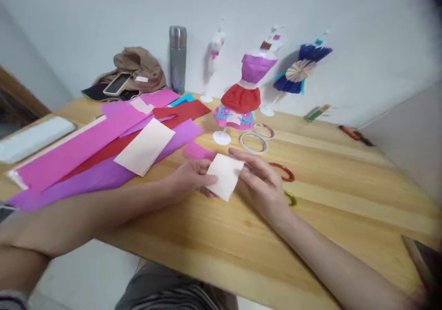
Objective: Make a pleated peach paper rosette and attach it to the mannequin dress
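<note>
A small cream piece of paper is held over the front part of the table. My left hand pinches its left edge, thumb on top. At the opposite edge my right hand has its thumb and fingers closed on the paper's upper right corner. A pink paper scrap lies just beyond my left hand. To the left, a larger cream paper sheet rests on overlapping strips of pink paper, red paper and purple paper.
Behind my hands stands a doll-like form in a purple and red paper dress, near another with a blue paper dress. Tape rolls and a red ring lie nearby. A bottle and phone are at the back.
</note>
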